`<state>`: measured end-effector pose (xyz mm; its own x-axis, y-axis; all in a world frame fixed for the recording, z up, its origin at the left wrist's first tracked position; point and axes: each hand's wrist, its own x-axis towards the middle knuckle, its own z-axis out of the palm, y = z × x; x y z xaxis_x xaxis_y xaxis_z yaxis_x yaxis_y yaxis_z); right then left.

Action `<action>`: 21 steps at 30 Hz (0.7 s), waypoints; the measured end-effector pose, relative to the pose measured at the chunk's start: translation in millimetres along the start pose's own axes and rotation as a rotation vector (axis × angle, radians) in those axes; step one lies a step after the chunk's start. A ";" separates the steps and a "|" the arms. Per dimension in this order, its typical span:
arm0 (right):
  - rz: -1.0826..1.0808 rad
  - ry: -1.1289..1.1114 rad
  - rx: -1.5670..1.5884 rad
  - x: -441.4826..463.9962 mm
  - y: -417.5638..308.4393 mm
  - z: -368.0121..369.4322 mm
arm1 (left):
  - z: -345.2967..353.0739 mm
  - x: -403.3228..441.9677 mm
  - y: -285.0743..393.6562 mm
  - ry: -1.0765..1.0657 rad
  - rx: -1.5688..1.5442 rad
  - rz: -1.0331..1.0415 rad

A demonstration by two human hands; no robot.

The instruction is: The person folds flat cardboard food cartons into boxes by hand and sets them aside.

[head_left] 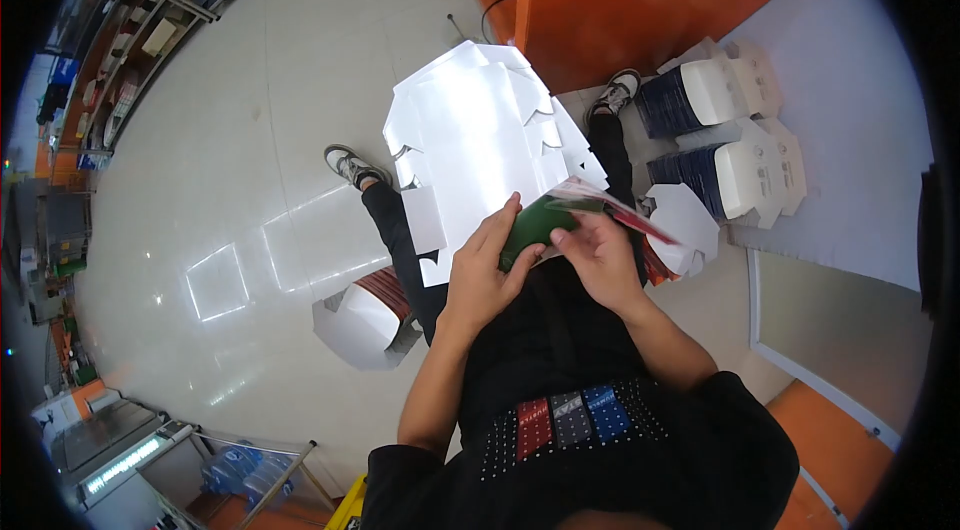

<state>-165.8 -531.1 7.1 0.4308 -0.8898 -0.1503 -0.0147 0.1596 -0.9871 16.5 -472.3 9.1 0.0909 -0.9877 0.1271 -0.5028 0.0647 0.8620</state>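
Note:
A green printed piece, like folded card or a small flat box (536, 228), is held between both hands above my lap. My left hand (484, 265) grips its left side, with the thumb across the near edge. My right hand (600, 255) pinches its right side, thumb over the green face. A white and red printed part (632, 216) of it, or another sheet, sticks out past the right fingers; I cannot tell which. Just beyond lies a white die-cut cardboard sheet (470, 130) with flaps and tabs, apparently stacked with others between my legs.
By my left leg stands a bundle of brown-edged folded pieces (372, 315). To the right are dark-blue-edged bundles (715, 90) with white ends, and a white-ended bundle (682, 220) beside my right leg. An orange panel (640, 0) rises ahead; shelves (140, 30) line the far left.

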 end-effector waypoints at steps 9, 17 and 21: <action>-0.566 0.121 -0.330 -1.8 -45.5 -5.5 | 1.3 -1.2 3.0 0.063 0.233 0.088; -0.274 -0.037 -0.596 -7.8 -44.2 -12.9 | -5.1 -2.8 4.1 0.042 0.167 0.027; -0.278 -0.078 -0.604 -7.0 -45.0 -23.1 | -1.2 -3.7 10.1 0.055 0.182 0.024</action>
<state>-189.0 -542.0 51.3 0.5557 -0.8258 0.0965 -0.3863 -0.3593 -0.8495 12.2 -467.8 17.9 0.1216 -0.9765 0.1777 -0.6520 0.0564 0.7561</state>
